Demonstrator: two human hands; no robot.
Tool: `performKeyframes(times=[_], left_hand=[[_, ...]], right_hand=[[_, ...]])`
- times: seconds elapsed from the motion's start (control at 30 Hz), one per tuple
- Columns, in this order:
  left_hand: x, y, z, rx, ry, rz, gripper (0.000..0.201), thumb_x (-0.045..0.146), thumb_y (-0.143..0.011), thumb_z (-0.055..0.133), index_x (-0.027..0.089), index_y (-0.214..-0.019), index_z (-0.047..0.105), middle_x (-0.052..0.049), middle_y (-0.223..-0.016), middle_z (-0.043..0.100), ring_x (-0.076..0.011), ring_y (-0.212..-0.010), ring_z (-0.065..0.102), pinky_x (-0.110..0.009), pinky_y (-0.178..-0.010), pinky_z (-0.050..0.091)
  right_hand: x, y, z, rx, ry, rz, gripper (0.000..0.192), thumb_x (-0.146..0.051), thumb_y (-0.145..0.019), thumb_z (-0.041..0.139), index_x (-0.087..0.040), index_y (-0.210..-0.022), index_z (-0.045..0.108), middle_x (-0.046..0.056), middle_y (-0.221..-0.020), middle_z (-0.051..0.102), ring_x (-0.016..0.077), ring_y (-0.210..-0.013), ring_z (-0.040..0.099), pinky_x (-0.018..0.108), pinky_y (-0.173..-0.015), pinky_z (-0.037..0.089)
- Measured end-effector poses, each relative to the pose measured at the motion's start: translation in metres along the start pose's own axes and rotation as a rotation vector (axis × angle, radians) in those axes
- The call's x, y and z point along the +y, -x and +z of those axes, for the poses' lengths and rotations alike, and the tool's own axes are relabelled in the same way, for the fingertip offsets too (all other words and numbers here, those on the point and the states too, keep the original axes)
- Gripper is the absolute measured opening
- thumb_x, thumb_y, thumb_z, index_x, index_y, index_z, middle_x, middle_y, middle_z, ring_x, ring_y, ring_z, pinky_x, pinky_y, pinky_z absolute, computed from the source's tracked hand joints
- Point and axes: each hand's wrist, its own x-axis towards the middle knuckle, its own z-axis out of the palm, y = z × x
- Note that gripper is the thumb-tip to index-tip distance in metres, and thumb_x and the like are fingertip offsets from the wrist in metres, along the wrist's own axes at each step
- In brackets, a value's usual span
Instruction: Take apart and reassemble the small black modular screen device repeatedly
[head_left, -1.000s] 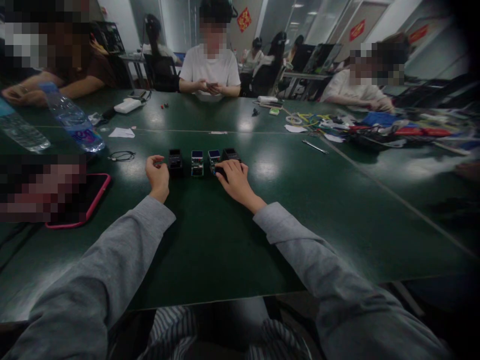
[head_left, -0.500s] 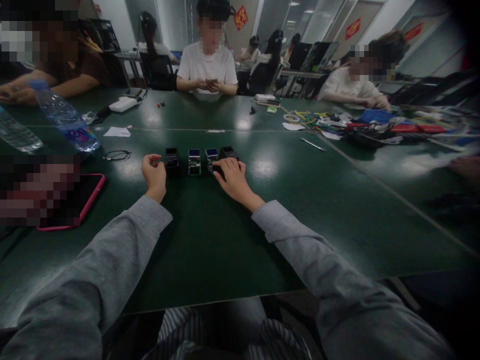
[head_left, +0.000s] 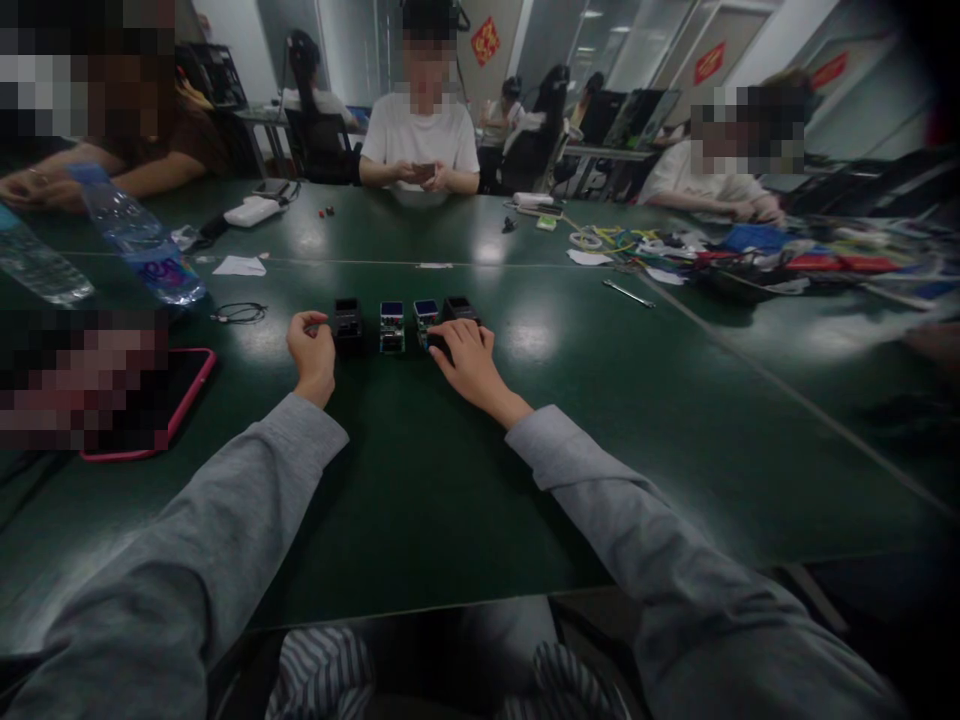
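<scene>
Four small devices would be too exact to count, so several stand in a row on the green table. A black case [head_left: 347, 322] is at the left end, and my left hand [head_left: 311, 360] rests beside it with curled fingers; what they hold, if anything, is hidden. Two bare circuit boards with small screens, a left board [head_left: 391, 328] and a right board [head_left: 426, 313], lie in the middle. At the right end, my right hand [head_left: 472, 365] is bent over another black case [head_left: 459, 305], covering its near part. Its thumb side is close to the right board.
Left of my arm lies a phone with a pink rim [head_left: 196, 385], near a water bottle [head_left: 146, 245] and a thin black cable [head_left: 240, 313]. A wrench [head_left: 628, 293] and a heap of cables [head_left: 750, 255] are on the right. Other people sit around the table [head_left: 420, 500].
The whole view has shifted slightly, with the scene a little lower and to the right. Both hands keep nearly the same places by the devices.
</scene>
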Motion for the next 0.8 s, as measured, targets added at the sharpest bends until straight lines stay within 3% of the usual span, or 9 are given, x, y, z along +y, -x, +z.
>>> performKeyframes(times=[0.47, 0.8], left_hand=[[-0.005, -0.003, -0.001, -0.023, -0.002, 0.003, 0.030, -0.006, -0.069, 0.050, 0.018, -0.082, 0.061, 0.003, -0.077, 0.056, -0.0094, -0.062, 0.047, -0.023, -0.061, 0.037], [-0.009, -0.004, -0.001, -0.007, -0.029, 0.044, 0.027, -0.003, -0.070, 0.051, 0.019, -0.081, 0.061, 0.003, -0.080, 0.058, -0.0112, -0.071, 0.052, -0.024, -0.071, 0.043]], right_hand=[[0.001, 0.000, 0.001, 0.005, -0.058, -0.014, 0.033, -0.031, -0.105, 0.040, -0.024, -0.133, 0.055, 0.008, -0.131, 0.062, 0.0266, -0.129, 0.048, 0.045, -0.104, 0.028], [-0.002, 0.000, -0.004, -0.034, -0.034, -0.003, 0.035, -0.030, -0.104, 0.040, -0.024, -0.135, 0.053, 0.009, -0.134, 0.060, 0.0269, -0.130, 0.047, 0.045, -0.105, 0.029]])
